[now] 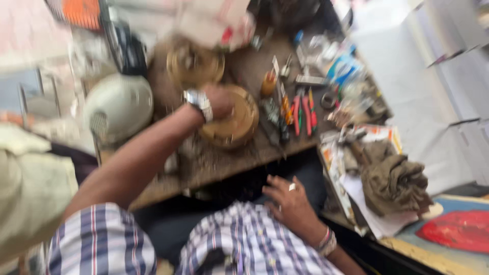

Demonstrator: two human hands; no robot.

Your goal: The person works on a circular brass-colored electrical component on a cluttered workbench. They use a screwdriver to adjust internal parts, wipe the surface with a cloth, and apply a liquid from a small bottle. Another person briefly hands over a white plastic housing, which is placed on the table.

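Pretty blurry shot, but here's what I could make out. The wooden bench (224,168) took up the middle, cluttered all over. Biggest thing on it was a pale rounded fan housing (119,104) at the left, then a crumpled brown rag (395,178) off on the right side. The main piece was a round brass-coloured disc (237,119) lying flat near the bench's middle, with a 2nd similar round part (196,63) just behind it. The left hand (219,101), with a wristwatch (198,102) on that arm, was pressed down on the disc's top left edge, fingers curled shut on it as far as the blur showed. So the disc sat directly under that hand, bulging out to its right. The right hand (290,201) was well apart, resting flat and empty on the lap, fingers spread. Red-handled pliers (303,114) lay just right of the disc.
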